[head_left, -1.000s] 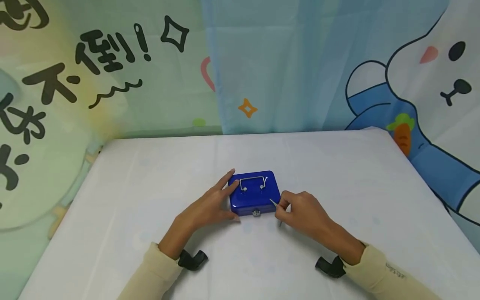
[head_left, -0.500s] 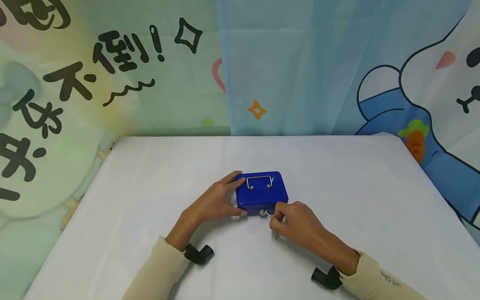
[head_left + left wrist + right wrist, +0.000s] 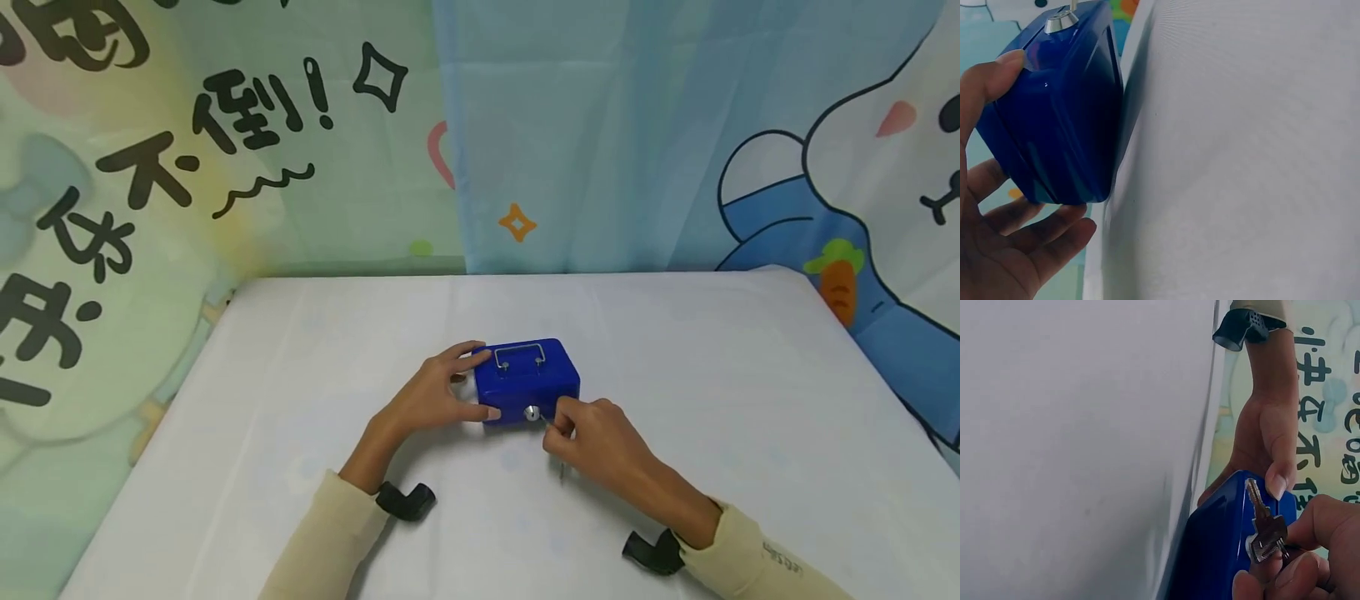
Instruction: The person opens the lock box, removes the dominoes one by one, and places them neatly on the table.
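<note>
- Head view: we hold the blue box (image 3: pixel 525 377) with our left hand (image 3: pixel 442 396), fingers spread wide.
- Our right hand (image 3: pixel 602 437) pinches keys (image 3: pixel 1269 530) beside the lock (image 3: pixel 532 413).

Your left sleeve (image 3: pixel 324 537) and right sleeve (image 3: pixel 753 546) are pale beige; small dark lettering (image 3: pixel 782 557), too blurred to read, runs along the right one. You also wear a left wrist unit (image 3: pixel 406 503) and a right wrist unit (image 3: pixel 652 553), both black, stubby and bent.

box (image 3: pixel 517 379): 1 | lock (image 3: pixel 532 412): 1 | handle (image 3: pixel 517 347): 1 | keys (image 3: pixel 1266 542): perhaps 2 | sleeves (image 3: pixel 333 533): 2
</note>
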`<action>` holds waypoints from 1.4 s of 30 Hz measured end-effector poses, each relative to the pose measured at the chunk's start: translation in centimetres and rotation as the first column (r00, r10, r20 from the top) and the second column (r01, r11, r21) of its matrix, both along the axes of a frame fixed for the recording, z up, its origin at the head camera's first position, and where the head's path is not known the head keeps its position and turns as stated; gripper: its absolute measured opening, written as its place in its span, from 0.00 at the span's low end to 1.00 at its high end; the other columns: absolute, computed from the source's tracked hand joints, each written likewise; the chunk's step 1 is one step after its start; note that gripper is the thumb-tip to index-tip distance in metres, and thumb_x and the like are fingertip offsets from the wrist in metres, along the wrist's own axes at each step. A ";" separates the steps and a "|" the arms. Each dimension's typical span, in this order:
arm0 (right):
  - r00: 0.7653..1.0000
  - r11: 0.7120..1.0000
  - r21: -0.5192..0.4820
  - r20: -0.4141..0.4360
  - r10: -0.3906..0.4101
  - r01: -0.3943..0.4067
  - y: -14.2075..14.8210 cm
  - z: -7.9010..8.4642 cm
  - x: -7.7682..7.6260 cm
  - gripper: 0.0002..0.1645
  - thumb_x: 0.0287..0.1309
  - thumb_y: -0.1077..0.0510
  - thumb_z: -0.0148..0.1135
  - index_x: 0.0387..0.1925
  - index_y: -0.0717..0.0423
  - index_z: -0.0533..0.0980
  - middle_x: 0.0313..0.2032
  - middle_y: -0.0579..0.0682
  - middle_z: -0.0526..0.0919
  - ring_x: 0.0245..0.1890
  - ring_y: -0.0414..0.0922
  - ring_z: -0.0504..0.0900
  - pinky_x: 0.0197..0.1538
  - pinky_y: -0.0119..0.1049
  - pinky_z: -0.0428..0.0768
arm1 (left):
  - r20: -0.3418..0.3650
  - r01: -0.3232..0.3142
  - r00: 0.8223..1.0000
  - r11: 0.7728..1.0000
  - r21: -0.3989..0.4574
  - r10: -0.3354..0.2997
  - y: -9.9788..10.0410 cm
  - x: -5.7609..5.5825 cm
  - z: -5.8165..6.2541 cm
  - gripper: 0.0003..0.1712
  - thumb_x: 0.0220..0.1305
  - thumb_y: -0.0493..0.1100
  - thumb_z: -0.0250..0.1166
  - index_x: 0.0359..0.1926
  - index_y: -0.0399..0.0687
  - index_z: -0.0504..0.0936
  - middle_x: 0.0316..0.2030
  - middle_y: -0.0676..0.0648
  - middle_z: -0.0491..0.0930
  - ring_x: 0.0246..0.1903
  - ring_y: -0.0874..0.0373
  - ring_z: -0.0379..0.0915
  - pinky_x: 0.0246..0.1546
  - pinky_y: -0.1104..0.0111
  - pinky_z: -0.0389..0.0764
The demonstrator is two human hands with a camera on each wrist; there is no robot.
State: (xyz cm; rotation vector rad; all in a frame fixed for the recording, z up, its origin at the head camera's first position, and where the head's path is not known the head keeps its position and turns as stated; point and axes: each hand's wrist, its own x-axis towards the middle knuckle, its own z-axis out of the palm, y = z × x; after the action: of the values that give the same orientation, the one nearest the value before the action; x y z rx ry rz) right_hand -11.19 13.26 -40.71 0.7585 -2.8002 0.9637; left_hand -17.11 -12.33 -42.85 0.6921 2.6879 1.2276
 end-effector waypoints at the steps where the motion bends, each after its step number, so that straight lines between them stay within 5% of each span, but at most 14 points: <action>1: 1.000 1.000 -0.009 0.005 0.005 -0.005 0.0 0.0 0.1 0.16 0.46 0.67 0.62 0.17 0.47 0.68 0.14 0.33 0.69 0.13 0.30 0.61 0.16 0.27 0.61 | 0.013 -0.008 1.000 1.000 0.011 0.008 0.0 -0.1 -0.1 0.49 0.45 0.59 0.77 0.68 0.52 0.71 0.68 0.51 0.63 0.65 0.50 0.62 0.58 0.56 0.72; 20: 0.997 0.999 0.031 -0.073 -0.020 0.022 -1.6 0.7 -0.2 0.19 0.45 0.70 0.61 0.16 0.48 0.64 0.12 0.35 0.62 0.12 0.31 0.60 0.16 0.26 0.57 | 0.073 -0.033 0.997 0.998 0.061 0.028 0.3 -0.1 -0.1 0.48 0.46 0.57 0.77 0.68 0.51 0.71 0.68 0.48 0.64 0.46 0.51 0.79 0.45 0.65 0.80; 36: 1.000 0.997 -0.072 0.004 -0.005 0.005 -1.8 -0.4 -1.0 0.20 0.49 0.71 0.63 0.17 0.50 0.64 0.13 0.36 0.64 0.13 0.32 0.63 0.17 0.27 0.61 | 0.066 -0.056 0.996 0.998 0.015 0.055 0.3 0.3 0.2 0.48 0.45 0.58 0.77 0.67 0.51 0.72 0.67 0.46 0.64 0.42 0.56 0.79 0.41 0.67 0.80; 42: 0.990 0.987 -0.158 0.137 0.009 0.013 -1.6 -0.5 -1.0 0.16 0.54 0.69 0.63 0.20 0.52 0.68 0.15 0.38 0.75 0.13 0.35 0.71 0.16 0.29 0.67 | 0.050 -0.058 0.997 0.998 -0.016 0.058 0.3 0.3 0.2 0.47 0.45 0.60 0.76 0.68 0.53 0.72 0.67 0.47 0.65 0.41 0.56 0.78 0.41 0.67 0.80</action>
State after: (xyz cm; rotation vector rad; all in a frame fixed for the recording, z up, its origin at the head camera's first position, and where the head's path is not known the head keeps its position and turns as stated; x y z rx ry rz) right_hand -12.23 11.69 -41.19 0.6928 -2.7924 1.2667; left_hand -16.81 -12.06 -42.70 0.5776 2.6909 1.2208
